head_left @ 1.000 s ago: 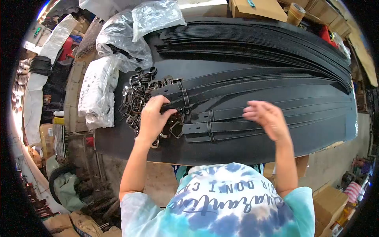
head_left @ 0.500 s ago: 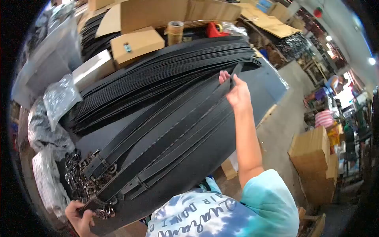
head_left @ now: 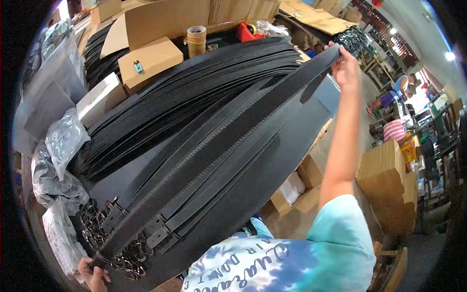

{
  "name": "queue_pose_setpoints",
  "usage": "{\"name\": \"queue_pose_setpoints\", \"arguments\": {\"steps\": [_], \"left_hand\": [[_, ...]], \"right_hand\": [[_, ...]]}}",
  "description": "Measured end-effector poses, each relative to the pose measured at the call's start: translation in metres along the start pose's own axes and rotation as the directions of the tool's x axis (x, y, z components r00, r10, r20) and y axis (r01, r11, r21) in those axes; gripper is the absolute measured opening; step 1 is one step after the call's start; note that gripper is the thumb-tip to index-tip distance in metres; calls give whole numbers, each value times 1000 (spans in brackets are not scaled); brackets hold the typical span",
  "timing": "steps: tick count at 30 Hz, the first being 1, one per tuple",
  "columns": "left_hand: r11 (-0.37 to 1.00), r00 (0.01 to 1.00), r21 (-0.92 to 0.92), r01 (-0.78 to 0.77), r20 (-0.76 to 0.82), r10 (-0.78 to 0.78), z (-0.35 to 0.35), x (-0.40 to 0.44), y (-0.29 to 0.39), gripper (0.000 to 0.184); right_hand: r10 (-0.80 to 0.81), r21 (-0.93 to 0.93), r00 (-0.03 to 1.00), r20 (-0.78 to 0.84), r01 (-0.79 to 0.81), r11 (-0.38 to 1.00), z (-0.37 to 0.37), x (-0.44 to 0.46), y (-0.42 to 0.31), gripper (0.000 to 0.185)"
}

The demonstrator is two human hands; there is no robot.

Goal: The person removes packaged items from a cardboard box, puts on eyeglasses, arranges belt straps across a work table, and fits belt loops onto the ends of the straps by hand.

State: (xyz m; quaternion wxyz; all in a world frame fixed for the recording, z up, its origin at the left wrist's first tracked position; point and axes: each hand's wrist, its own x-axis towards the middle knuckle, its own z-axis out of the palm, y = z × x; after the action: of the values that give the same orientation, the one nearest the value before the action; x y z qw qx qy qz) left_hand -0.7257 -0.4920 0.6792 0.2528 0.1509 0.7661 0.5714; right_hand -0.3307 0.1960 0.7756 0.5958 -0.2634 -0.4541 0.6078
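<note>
A long black belt strap (head_left: 214,148) with stitched edges stretches diagonally above the dark table. Its near end is gripped in my left hand (head_left: 95,275), at the lower left beside a heap of metal buckles (head_left: 127,263). At the upper right, my right hand (head_left: 345,68) holds the far end between thumb and fingers, raised off the table. Below the strap lie more black straps (head_left: 221,192), some with loops round them near the buckles. A thick stack of black straps (head_left: 194,87) lies behind.
Plastic bags (head_left: 65,141) line the left side. A cardboard box (head_left: 151,63), a tape roll (head_left: 196,41) and a red tape dispenser (head_left: 249,33) stand at the back. Large cartons (head_left: 384,185) are on the right; another person (head_left: 400,90) is farther off.
Over the last second the view has turned right. My right hand has taken hold of the strap's far end and moved up and right, lifting it; my left hand keeps the near end.
</note>
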Motion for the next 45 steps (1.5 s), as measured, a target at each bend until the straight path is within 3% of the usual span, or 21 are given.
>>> {"name": "queue_pose_setpoints", "arguments": {"steps": [1,4,8,9,10,12,13,14,15,16,19,21,22,23,25,28,30,34,36,42,45], "left_hand": [[982,982,13,-187,-35,188,-13,11,-46,40],[992,970,-36,-118,212,123,32,19,-32,40],[995,985,-93,-42,166,57,101,21,-14,26],[993,983,-117,18,185,4,118,18,-4,24],[995,984,-67,69,171,-56,132,15,4,23],[987,970,-101,122,223,-97,147,20,2,21],[989,962,-84,124,254,-99,148,26,-10,23],[990,953,-39,136,279,-120,151,36,-24,25],[986,947,-26,165,284,-151,152,40,-37,24],[985,948,-33,172,277,-156,155,43,-50,24],[990,984,128,57,163,-78,165,36,-67,22],[921,980,345,-183,133,145,162,36,-69,20],[789,929,499,-359,111,353,160,34,-67,18],[744,923,575,-340,54,381,156,31,-64,19],[659,878,676,-331,-34,477,149,32,-55,24],[454,779,818,-354,-11,627,130,52,-44,49],[433,794,812,-391,60,605,118,67,-53,50],[466,825,752,-466,178,536,108,82,-53,40],[668,900,626,-401,133,416,106,84,-46,39],[668,862,595,-447,86,499,90,96,-16,29],[617,931,714,-332,142,337,86,108,-34,31]], "right_hand": [[15,-131,998,60,-7,991,1,2,-14,26],[-18,-260,996,-90,-6,965,7,10,-29,29],[-72,-298,981,-181,15,954,-20,46,-36,32],[-79,-655,996,30,80,751,-80,91,-33,37],[-26,-859,867,497,496,124,-164,152,-23,42],[48,-751,823,565,489,444,-256,201,20,38],[116,-952,945,305,307,1,-253,184,40,46],[160,-998,987,1,-10,67,-273,209,67,63],[-21,-986,999,-30,-33,-163,-228,154,85,75],[-78,-988,988,-135,-140,-63,-205,122,104,79],[236,-972,960,-152,-188,142,-144,32,139,70],[285,-968,928,240,251,-3,-139,3,169,60],[310,-940,906,288,328,-88,-128,-18,181,55],[329,-901,885,329,399,-172,-100,-53,190,51],[151,-851,857,492,510,-127,-41,-125,203,38],[200,-731,705,680,632,257,55,-222,201,29],[277,-647,601,749,576,499,93,-267,205,28],[391,-604,512,765,358,712,133,-315,201,26],[344,-541,461,818,414,732,144,-327,200,25],[450,-569,371,812,333,752,143,-339,194,23],[385,-543,433,815,340,768,129,-345,200,19]]}}
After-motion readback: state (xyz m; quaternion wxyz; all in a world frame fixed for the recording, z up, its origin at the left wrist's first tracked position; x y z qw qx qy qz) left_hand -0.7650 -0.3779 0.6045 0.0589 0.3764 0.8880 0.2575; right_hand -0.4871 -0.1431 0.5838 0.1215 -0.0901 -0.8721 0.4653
